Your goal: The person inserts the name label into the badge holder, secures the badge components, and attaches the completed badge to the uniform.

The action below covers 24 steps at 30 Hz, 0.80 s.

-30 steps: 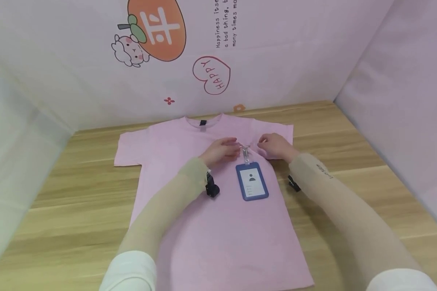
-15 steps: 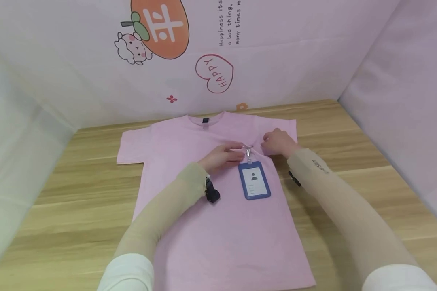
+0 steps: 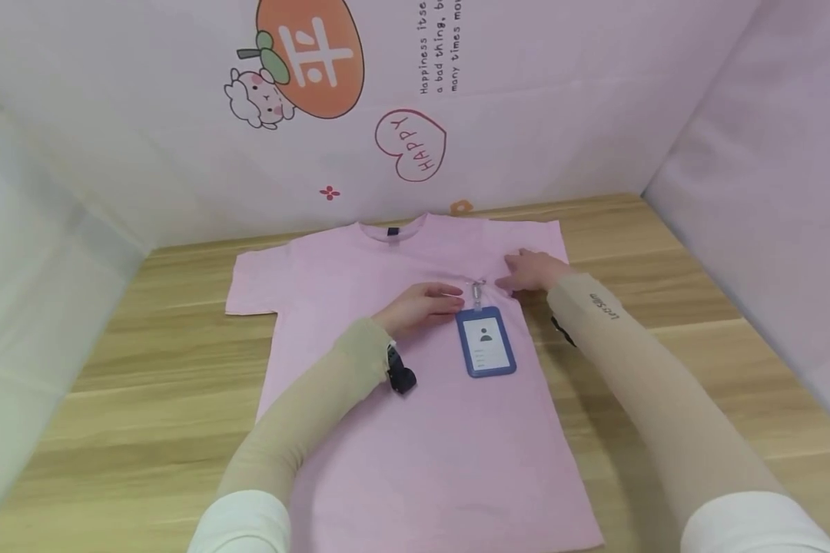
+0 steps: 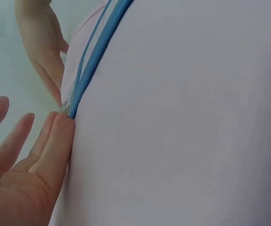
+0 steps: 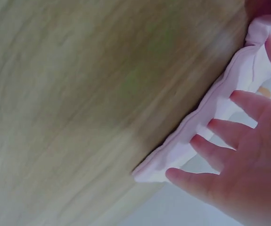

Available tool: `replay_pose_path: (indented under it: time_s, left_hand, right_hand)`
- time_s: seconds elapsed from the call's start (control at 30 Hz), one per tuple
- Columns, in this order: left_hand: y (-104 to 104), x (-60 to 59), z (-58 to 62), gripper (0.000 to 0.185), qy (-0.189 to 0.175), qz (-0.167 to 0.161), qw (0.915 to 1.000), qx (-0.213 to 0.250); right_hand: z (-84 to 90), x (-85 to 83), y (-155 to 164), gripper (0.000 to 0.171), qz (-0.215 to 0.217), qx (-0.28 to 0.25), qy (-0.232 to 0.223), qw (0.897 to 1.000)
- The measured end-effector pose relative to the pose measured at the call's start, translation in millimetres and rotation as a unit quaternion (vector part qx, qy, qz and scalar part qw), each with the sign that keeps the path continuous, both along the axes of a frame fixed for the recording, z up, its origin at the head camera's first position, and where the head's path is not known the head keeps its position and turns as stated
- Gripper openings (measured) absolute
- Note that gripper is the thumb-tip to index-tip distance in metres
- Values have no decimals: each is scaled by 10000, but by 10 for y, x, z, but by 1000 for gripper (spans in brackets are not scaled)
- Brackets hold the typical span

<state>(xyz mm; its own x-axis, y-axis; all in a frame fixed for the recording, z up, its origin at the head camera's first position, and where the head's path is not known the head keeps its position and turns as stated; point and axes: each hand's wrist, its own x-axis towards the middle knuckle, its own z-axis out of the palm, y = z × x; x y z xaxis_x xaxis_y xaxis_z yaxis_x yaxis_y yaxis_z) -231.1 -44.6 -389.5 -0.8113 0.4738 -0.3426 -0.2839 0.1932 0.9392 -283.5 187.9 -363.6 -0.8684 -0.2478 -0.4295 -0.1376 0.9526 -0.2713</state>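
Observation:
A pink T-shirt [image 3: 401,430] lies spread on the table. On its chest rests a blue-framed badge holder [image 3: 488,342], joined by a metal clip [image 3: 477,293] to the gathered cloth above it. My left hand [image 3: 423,306] lies on the shirt just left of the clip; in the left wrist view its extended fingertips meet the top end of the badge holder's blue edge [image 4: 93,63]. Over the sleeve at the right is my right hand [image 3: 534,272], its fingers spread against the sleeve cloth [image 5: 192,123] in the right wrist view.
The shirt lies on a wood-grain table [image 3: 138,384], which shows on both sides of it. White cloth walls stand at the back and sides, the back one [image 3: 526,115] printed with cartoons and lettering.
My left hand has drawn back a little from the clip. The right hand has loosened from a curl and its fingers have spread over the sleeve. The badge now lies slightly straighter.

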Motion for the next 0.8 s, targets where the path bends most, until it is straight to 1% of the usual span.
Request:
replay_pose_path:
  time_s: [0.03, 0.1, 0.17, 0.23, 0.3, 0.33, 0.43, 0.5, 0.53, 0.57, 0.6, 0.63, 0.67, 0.73, 0.77, 0.8]
  left_hand:
    - [-1, 0, 10, 39, -5, -32, 10000, -29]
    - [-15, -2, 39, 40, 49, -200, 9997, -151]
    - [-53, -8, 79, 41, 309, -466, 9972, -488]
    - [-115, -20, 129, 41, 669, -729, 9911, -886]
    - [-198, -25, 188, 42, 998, -901, 9831, -1239]
    - [-245, -26, 214, 43, 1156, -944, 9787, -1408]
    - [-397, -31, 274, 46, 1409, -930, 9704, -1729]
    - [-496, -30, 292, 48, 1611, -910, 9615, -2032]
    - [-543, -28, 294, 50, 1782, -929, 9535, -2246]
    - [-584, -22, 296, 52, 1977, -998, 9421, -2517]
    - [-618, -13, 295, 55, 2180, -1112, 9286, -2790]
    - [-645, 0, 292, 58, 2383, -1246, 9123, -3087]
    - [-667, 17, 288, 62, 2558, -1388, 8940, -3407]
    - [-695, 68, 284, 72, 2675, -1638, 8613, -3998]
    - [-701, 94, 283, 77, 2637, -1768, 8478, -4247]
    - [-704, 120, 283, 81, 2562, -1877, 8371, -4454]
  right_hand:
    - [-7, -13, 15, 73, -20, -19, -10, 10000]
    - [-27, -42, 41, 75, -51, -50, -10, 10000]
    - [-44, -69, 64, 76, -54, -57, 26, 10000]
    - [-50, -89, 76, 76, -44, -46, 70, 10000]
    - [-52, -96, 77, 76, 27, -8, 150, 9999]
    - [-46, -94, 73, 75, 87, -3, 198, 9998]
    - [-32, -57, 51, 72, 252, 18, 363, 9990]
    - [-17, 0, 26, 69, 306, 36, 470, 9984]
    - [-9, 36, 12, 68, 348, 49, 535, 9979]
    - [-4, 76, 2, 66, 370, 78, 587, 9976]
    - [3, 115, -9, 65, 403, 104, 633, 9971]
    - [7, 155, -17, 63, 442, 143, 660, 9967]
    - [14, 197, -24, 62, 499, 176, 698, 9962]
    - [19, 259, -32, 60, 598, 222, 740, 9952]
    - [17, 276, -30, 60, 621, 236, 736, 9951]
    - [18, 288, -28, 60, 644, 251, 736, 9949]
